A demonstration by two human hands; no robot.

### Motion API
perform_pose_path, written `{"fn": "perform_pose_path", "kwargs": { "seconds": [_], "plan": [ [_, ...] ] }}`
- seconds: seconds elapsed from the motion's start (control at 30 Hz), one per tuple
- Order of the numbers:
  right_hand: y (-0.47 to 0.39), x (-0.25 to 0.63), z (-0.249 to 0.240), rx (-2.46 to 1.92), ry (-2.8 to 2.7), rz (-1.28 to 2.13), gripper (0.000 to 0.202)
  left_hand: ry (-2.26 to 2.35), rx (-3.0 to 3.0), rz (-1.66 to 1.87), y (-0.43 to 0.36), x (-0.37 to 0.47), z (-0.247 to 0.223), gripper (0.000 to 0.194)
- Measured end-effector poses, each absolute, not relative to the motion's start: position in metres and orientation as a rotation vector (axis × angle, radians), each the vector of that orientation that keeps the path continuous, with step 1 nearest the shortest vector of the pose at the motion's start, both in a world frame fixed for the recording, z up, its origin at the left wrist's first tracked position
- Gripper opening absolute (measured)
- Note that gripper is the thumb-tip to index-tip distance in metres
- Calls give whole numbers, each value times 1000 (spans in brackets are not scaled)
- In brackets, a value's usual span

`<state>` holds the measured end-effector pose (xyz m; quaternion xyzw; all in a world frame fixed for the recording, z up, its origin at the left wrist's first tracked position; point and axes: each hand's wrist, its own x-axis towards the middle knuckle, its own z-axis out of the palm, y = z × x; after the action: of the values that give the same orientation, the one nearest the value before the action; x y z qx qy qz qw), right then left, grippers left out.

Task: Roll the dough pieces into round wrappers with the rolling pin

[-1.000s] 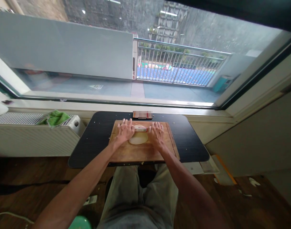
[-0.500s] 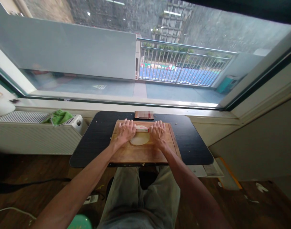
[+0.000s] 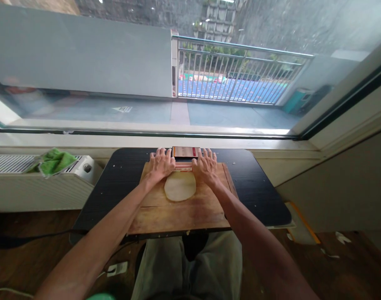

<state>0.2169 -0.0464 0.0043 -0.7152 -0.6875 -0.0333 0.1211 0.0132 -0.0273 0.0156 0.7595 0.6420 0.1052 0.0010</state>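
A flat, pale round of dough (image 3: 180,187) lies on the wooden board (image 3: 178,218). Just beyond it is a red-and-white cylindrical roll (image 3: 183,167), lying crosswise near the board's far edge. My left hand (image 3: 162,163) rests on the roll's left end, palm down, with the fingers stretched forward. On the right end lies my right hand (image 3: 206,165), its fingers also stretched forward and slightly apart. The palms hide both ends of the roll.
A flat reddish box (image 3: 186,151) is at the far edge of the black table (image 3: 255,187). To the left, a green cloth (image 3: 54,162) lies on a white heater (image 3: 37,191). A window rises behind the table.
The roll and both hands have moved forward past the dough, uncovering more of it. My fingers have straightened from a more curled pose. The camera view has shifted.
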Motion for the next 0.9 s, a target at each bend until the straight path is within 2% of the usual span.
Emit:
{"fn": "perform_pose_path", "kwargs": {
  "seconds": [0.37,0.53,0.73,0.9],
  "plan": [
    [-50,216,0,-2059,-1962,-99,68,2029,2339,332,-30,14,10,60],
    [-77,219,-8,-1995,-1991,-127,67,2066,2349,425,-62,15,1,60],
    [-127,228,-10,-1895,-2079,-97,56,1996,2418,490,-112,13,5,60],
    [-176,226,-9,-1865,-2070,-138,57,1972,2442,482,-152,5,5,60]
  ]
}}
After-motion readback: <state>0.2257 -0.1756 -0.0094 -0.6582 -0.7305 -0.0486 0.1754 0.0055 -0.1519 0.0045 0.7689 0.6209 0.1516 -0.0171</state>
